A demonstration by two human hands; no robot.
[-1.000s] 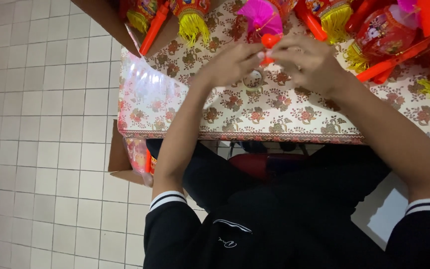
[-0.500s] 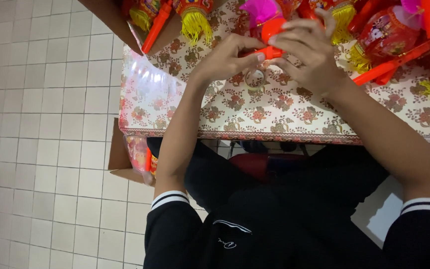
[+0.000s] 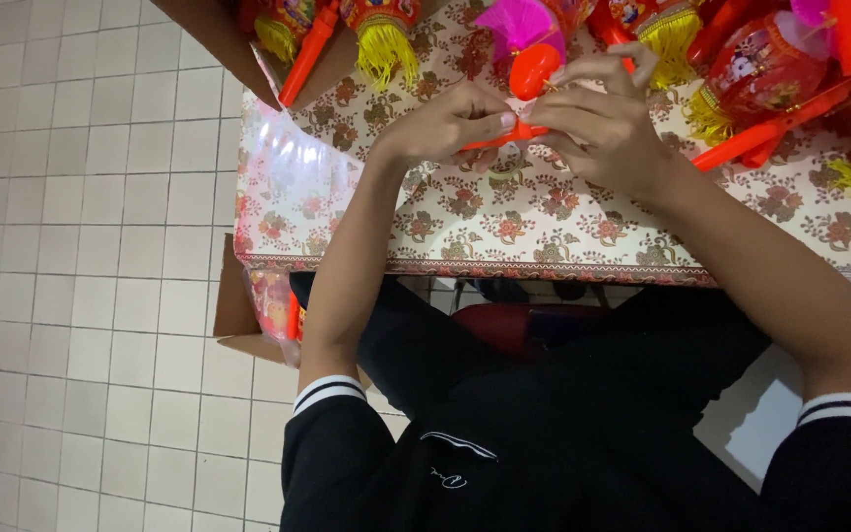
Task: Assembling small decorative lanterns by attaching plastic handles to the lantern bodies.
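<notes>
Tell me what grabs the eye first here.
Both hands meet at the top centre: the left hand and right hand pinch a small orange plastic piece under a pink tassel. Beneath is a floral tablecloth, with red lanterns with yellow fringe piled along the far edge.

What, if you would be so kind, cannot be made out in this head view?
- Small red piece: its lower part is covered by the left hand and right hand.
- Red lanterns: cut off by the top edge.
- Cardboard box: mostly hidden under the table.
</notes>
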